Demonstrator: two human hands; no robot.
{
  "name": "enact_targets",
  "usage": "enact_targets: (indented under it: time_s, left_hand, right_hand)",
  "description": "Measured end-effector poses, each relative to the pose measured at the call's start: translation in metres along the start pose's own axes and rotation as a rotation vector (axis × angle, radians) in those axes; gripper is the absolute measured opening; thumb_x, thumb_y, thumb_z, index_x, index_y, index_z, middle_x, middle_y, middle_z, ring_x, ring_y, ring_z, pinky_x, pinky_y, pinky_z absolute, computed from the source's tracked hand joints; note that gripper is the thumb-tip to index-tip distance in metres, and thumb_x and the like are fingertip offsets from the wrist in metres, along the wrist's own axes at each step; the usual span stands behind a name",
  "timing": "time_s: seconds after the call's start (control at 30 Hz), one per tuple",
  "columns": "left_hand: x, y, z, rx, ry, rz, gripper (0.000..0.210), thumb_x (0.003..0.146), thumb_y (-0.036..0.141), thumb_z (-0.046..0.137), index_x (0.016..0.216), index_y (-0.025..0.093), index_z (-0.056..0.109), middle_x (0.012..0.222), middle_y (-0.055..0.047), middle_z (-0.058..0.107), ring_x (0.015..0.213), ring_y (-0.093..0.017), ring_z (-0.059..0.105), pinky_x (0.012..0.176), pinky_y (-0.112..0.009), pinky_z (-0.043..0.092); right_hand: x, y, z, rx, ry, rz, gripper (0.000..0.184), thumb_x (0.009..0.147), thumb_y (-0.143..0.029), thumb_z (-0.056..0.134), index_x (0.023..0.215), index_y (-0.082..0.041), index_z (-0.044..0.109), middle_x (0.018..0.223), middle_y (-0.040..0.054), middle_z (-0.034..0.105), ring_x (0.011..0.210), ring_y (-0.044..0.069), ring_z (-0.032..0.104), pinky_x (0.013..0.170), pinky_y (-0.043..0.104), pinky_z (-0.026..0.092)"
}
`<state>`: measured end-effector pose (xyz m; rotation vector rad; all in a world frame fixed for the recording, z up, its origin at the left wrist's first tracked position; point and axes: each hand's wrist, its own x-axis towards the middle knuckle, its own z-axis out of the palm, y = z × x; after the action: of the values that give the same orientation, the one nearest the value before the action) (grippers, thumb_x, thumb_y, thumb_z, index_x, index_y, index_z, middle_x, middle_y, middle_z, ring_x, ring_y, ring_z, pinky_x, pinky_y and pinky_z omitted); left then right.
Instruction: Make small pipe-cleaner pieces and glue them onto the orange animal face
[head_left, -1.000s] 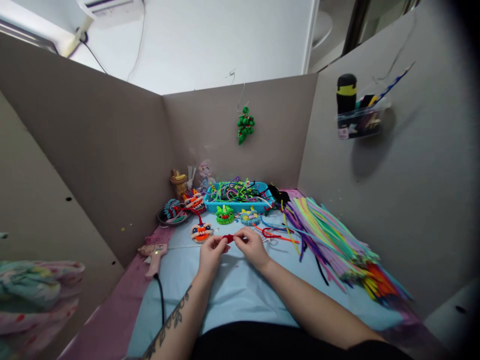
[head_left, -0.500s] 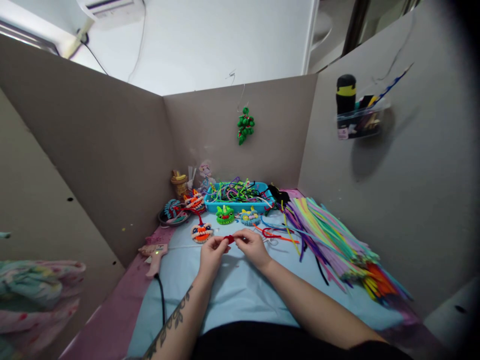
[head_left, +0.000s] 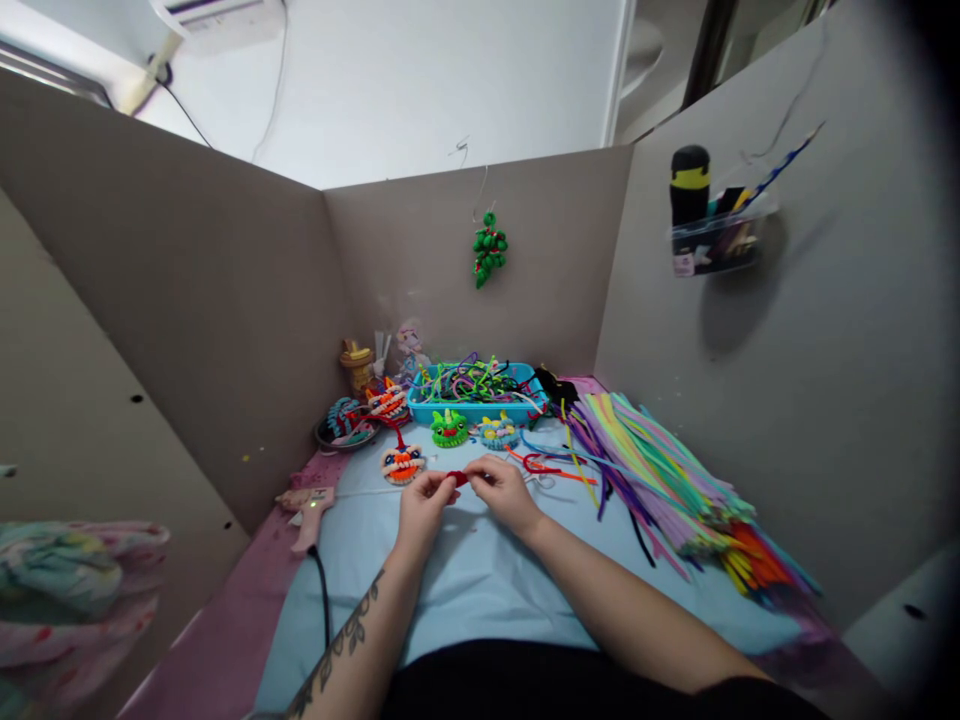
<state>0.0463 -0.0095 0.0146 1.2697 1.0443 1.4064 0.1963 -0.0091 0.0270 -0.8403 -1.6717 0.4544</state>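
1. Head view, change: against a second ago, your hands hardly move; the red piece now shows shorter and rounder between your fingertips. Judgement: you're still working that same piece.
2. Head view, grip: your left hand and right hand both look clamped on it, thumb to finger, one at each end. It's above the blue-covered surface, just right of the orange face and nearer you than the green face.
3. Head view, writing: the wall box carries a pale label, too small to read. You get no legible brand on the pink tool.
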Motion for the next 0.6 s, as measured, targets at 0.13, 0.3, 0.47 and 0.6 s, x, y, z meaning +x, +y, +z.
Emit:
enact_targets:
  time_s: [0.13, 0.3, 0.47, 0.6]
  left_hand:
    - [0.0001, 0.0013, 0.0005, 0.006, -0.001, -0.006, 0.023, 0.065, 0.033, 0.069, 0.072, 0.012, 0.064, 0.057, -0.001, 0.063, 0.054, -0.010, 0.058, 0.054, -0.019, 0.045]
    - [0.0004, 0.0004, 0.0002, -0.010, 0.003, -0.014, 0.024, 0.064, 0.034, 0.069, 0.073, 0.012, 0.065, 0.058, -0.001, 0.063, 0.054, -0.011, 0.058, 0.054, -0.020, 0.045]
    - [0.0016, -0.0036, -0.0012, -0.006, -0.004, -0.006, 0.024, 0.065, 0.033, 0.069, 0.074, 0.012, 0.064, 0.059, -0.001, 0.063, 0.054, -0.011, 0.058, 0.054, -0.020, 0.045]
    - [0.0017, -0.0044, -0.0015, -0.007, -0.003, -0.013, 0.024, 0.065, 0.034, 0.069, 0.074, 0.012, 0.064, 0.059, -0.002, 0.063, 0.054, -0.011, 0.058, 0.055, -0.021, 0.045]
  right_hand:
    - [0.0000, 0.0012, -0.0008, -0.004, -0.012, -0.001, 0.017, 0.074, -0.011, 0.049, 0.075, -0.018, 0.065, 0.069, 0.0023, 0.059, 0.066, 0.014, 0.054, 0.059, 0.024, 0.041]
    - [0.0007, 0.0006, -0.0015, -0.012, -0.027, -0.018, 0.018, 0.074, -0.010, 0.049, 0.074, -0.019, 0.064, 0.069, 0.0024, 0.060, 0.067, 0.014, 0.055, 0.061, 0.025, 0.042]
    - [0.0010, 0.0004, -0.0018, -0.018, -0.038, -0.025, 0.018, 0.074, -0.010, 0.049, 0.074, -0.019, 0.065, 0.068, 0.0019, 0.059, 0.067, 0.014, 0.055, 0.061, 0.025, 0.042]
    - [0.0004, 0.0022, -0.0015, -0.009, -0.047, -0.020, 0.018, 0.074, -0.009, 0.049, 0.075, -0.018, 0.065, 0.070, 0.0022, 0.059, 0.068, 0.014, 0.055, 0.063, 0.024, 0.042]
